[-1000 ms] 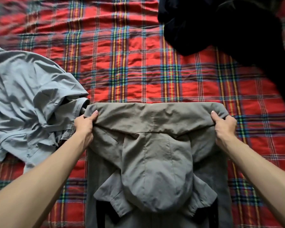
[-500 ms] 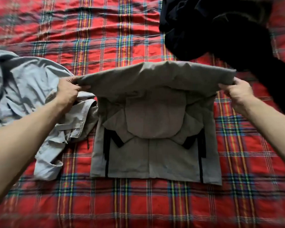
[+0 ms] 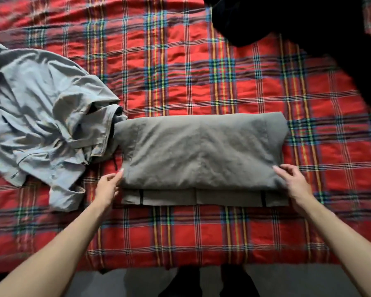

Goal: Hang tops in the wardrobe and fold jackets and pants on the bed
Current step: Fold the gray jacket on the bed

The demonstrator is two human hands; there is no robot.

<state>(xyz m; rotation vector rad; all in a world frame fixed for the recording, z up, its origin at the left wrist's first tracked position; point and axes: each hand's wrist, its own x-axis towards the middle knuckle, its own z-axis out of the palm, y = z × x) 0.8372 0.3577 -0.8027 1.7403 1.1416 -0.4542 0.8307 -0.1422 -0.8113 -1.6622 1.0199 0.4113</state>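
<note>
A grey-brown jacket (image 3: pixel 201 151) lies folded in half on the red plaid bed cover (image 3: pixel 180 71), its top layer stopping just short of the hem with black strips. My left hand (image 3: pixel 108 185) rests at the jacket's near left corner, fingers spread and touching the edge. At the near right corner my right hand (image 3: pixel 293 179) lies with fingers apart on the folded layer. Neither hand pinches the cloth.
A crumpled light grey garment (image 3: pixel 41 116) lies to the left, touching the jacket's far left corner. A heap of black clothes (image 3: pixel 308 28) fills the far right. The bed's near edge (image 3: pixel 180 266) borders a grey floor.
My hands carried the jacket's upper half toward me, laid it over the lower half, hiding the hood, and let go of the cloth.
</note>
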